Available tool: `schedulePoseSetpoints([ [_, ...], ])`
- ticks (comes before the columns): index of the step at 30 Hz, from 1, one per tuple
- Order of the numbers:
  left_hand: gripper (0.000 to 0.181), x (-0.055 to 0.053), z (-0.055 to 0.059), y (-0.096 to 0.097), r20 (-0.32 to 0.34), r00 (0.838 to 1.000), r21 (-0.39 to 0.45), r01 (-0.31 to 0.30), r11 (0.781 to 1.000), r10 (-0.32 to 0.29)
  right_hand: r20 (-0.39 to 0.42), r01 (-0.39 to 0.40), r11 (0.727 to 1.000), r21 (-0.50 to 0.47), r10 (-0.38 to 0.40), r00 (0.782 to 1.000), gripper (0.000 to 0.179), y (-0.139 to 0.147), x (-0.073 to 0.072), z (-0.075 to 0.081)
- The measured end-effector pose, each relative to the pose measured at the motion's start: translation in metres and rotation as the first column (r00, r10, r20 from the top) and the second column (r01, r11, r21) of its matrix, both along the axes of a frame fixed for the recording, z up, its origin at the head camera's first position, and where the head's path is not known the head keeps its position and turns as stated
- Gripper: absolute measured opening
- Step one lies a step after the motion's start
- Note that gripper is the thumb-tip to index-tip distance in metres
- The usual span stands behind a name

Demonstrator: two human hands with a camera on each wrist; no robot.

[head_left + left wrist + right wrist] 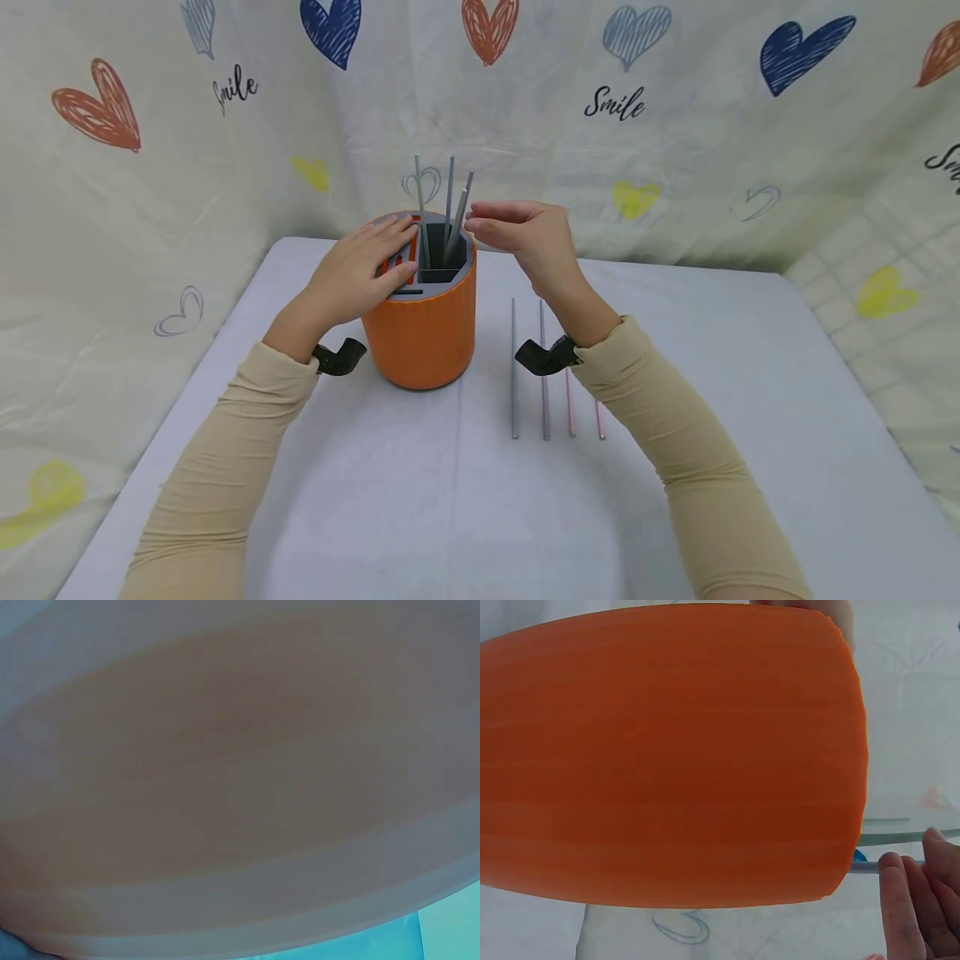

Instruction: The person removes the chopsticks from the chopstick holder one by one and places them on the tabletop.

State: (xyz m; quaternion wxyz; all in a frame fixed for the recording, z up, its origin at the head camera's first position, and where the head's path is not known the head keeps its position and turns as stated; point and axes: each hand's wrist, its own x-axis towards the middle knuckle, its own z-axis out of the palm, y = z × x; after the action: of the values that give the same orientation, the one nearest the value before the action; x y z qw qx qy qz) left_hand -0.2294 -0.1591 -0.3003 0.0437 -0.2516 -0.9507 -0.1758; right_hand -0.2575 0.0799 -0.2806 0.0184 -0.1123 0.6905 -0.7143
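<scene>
An orange round holder [422, 342] with a grey slotted top stands upright on the table. Several thin straws [450, 198] lean in its dark square compartment, their upper ends sticking out. My left hand [358, 262] lies over the left side of the top, fingers spread. At the right rim is my right hand [517, 225], its thumb and fingertips slightly parted beside the straws. In the right wrist view, its fingers [901, 900] overlap a bluish straw [865, 867], and a greenish straw [889, 839] passes near the thumb. The holder's wall fills most of that view.
On the white table [375, 500], right of the holder, several straws lie side by side, including a teal straw [514, 375] and a purple straw [545, 408]; my right forearm partly covers them. A curtain [525, 125] printed with hearts hangs behind the table.
</scene>
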Motion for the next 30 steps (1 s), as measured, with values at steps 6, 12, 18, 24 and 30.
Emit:
schedulePoseSetpoints([
  [6, 0.058, 0.001, 0.001, 0.000, 0.010, 1.000, 0.001, -0.006, 1.000, 0.005, -0.067, -0.010, 1.000, 0.011, 0.011, 0.998, 0.031, -0.007, -0.001, -0.002],
  [12, 0.058, 0.000, 0.000, 0.000, 0.013, 1.000, 0.003, -0.003, 1.000, 0.003, -0.134, 0.024, 0.994, 0.107, -0.010, 0.991, 0.034, -0.014, -0.004, -0.005],
  [18, 0.058, -0.003, -0.002, 0.000, 0.001, 1.000, -0.001, 0.007, 1.000, -0.007, -0.147, 0.031, 0.989, 0.142, -0.009, 0.989, 0.026, -0.020, -0.004, -0.005],
  [24, 0.058, -0.004, -0.004, -0.001, 0.004, 1.000, 0.004, 0.006, 1.000, -0.006, -0.236, 0.081, 0.996, 0.034, -0.071, 0.969, 0.023, -0.018, 0.005, 0.016],
  [30, 0.058, -0.003, -0.002, -0.002, -0.010, 1.000, -0.003, 0.010, 1.000, -0.010, -0.330, 0.072, 0.964, -0.254, -0.156, 0.931, 0.021, -0.006, 0.023, 0.054],
])
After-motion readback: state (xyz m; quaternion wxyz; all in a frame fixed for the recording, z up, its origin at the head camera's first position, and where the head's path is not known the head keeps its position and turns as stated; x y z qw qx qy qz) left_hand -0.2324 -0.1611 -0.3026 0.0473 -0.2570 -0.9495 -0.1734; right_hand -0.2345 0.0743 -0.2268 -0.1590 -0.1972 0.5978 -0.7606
